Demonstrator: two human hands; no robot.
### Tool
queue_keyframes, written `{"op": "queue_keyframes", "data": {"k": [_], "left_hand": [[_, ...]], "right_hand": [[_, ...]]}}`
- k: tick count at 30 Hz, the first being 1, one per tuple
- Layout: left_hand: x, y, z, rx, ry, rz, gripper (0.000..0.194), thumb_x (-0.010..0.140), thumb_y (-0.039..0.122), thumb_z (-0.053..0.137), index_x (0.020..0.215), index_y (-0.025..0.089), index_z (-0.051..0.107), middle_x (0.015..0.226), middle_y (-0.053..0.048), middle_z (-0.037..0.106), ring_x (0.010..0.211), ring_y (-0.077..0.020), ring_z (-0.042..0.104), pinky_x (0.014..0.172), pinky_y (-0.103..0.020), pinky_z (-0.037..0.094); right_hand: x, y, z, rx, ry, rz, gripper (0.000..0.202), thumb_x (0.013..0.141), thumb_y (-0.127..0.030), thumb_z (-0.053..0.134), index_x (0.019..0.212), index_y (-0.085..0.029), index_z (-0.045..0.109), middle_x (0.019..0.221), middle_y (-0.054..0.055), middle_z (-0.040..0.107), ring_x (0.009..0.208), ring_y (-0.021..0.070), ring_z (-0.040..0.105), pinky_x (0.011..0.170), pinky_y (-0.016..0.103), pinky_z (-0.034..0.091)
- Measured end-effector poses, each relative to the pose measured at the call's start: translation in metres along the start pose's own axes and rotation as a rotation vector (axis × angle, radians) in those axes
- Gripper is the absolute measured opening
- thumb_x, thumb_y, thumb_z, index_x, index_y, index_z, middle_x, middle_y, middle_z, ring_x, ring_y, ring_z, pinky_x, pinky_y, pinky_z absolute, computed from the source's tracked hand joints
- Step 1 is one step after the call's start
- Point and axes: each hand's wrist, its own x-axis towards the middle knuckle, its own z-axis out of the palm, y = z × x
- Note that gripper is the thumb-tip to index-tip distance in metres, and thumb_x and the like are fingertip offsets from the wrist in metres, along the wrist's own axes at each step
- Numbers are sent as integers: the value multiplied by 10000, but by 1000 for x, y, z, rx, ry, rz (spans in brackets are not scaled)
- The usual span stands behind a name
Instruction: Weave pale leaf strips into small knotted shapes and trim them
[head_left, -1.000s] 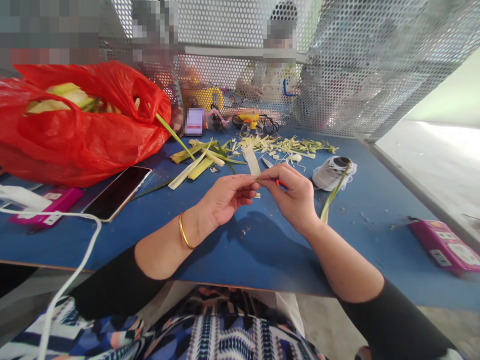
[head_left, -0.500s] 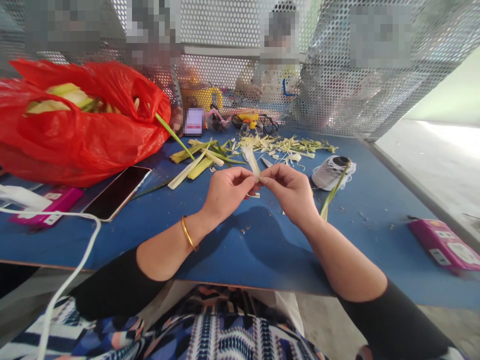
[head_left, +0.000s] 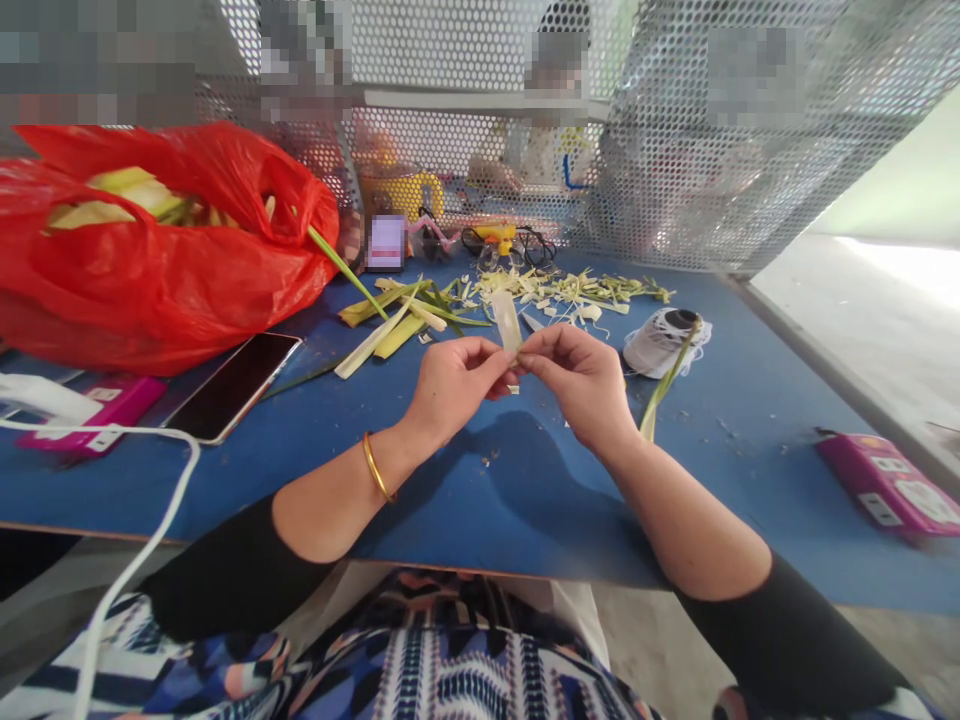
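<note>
Between my two hands, over the middle of the blue table, a pale strip of leaf [head_left: 507,318] stands up from the fingertips. My left hand [head_left: 459,385] pinches it with thumb and forefinger, a gold bangle on the wrist. My right hand [head_left: 576,380] pinches the strip's lower part, its fingertips touching those of the left. A short end of the strip shows below the fingers. Just beyond the hands lie cut green and cream leaf pieces [head_left: 397,335] and a heap of pale shavings [head_left: 585,290]. A blade tip [head_left: 532,322] pokes out behind my right hand.
A red plastic bag [head_left: 225,270] of leaves fills the left, with a dark phone [head_left: 232,385] and a purple box [head_left: 105,415] before it. Right of my hands stand a white thread spool [head_left: 660,345] and another purple box [head_left: 889,480]. A perforated metal screen [head_left: 480,60] closes the back.
The pale strip has turned a little more upright and shifted slightly right. Both hands stay almost in place, still pinching it.
</note>
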Motion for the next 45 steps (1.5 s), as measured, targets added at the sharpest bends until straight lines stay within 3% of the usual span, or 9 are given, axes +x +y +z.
{"op": "queue_keyframes", "data": {"k": [8, 15, 25, 31, 42, 45], "left_hand": [[2, 5, -2, -224, -17, -199, 214, 728, 305, 734, 601, 163, 637, 570, -7, 648, 482, -89, 562, 524, -223, 476], [4, 3, -7, -354, -108, -318, 162, 721, 251, 688, 600, 150, 650, 556, -8, 620, 475, -88, 540, 486, -216, 456], [4, 5, -6, -355, -74, -339, 106, 749, 175, 696, 661, 142, 648, 608, -12, 656, 523, -88, 582, 518, -202, 475], [4, 7, -3, -290, -26, -259, 132, 741, 203, 761, 680, 137, 664, 605, -16, 672, 528, -95, 602, 548, -214, 490], [9, 6, -10, -439, -112, -458, 122, 802, 134, 700, 682, 120, 677, 618, -12, 656, 511, -63, 579, 494, -163, 475], [8, 6, -10, -381, -114, -417, 123, 792, 157, 710, 677, 126, 678, 613, -16, 662, 505, -68, 577, 503, -176, 480]], "right_hand": [[-1, -1, -1, -113, -33, -134, 41, 794, -215, 669, 784, -207, 708, 764, -1, 720, 726, 149, 653, 709, 316, 528], [-3, -5, -3, -225, -66, -215, 102, 836, -165, 633, 827, -217, 720, 821, 3, 738, 797, 158, 680, 768, 321, 532], [-2, -3, -4, -434, -33, -360, 150, 866, -158, 582, 771, -232, 671, 772, -4, 689, 750, 152, 617, 714, 296, 486], [-2, -3, -5, -467, -26, -383, 156, 865, -125, 561, 773, -231, 631, 789, -2, 665, 768, 152, 606, 726, 294, 476], [-1, -5, -7, -427, -95, -374, 133, 861, -141, 615, 810, -239, 689, 838, 7, 695, 824, 167, 623, 778, 314, 492], [0, -5, -7, -424, -71, -358, 139, 857, -148, 615, 772, -236, 681, 795, 2, 690, 784, 163, 616, 748, 310, 490]]}}
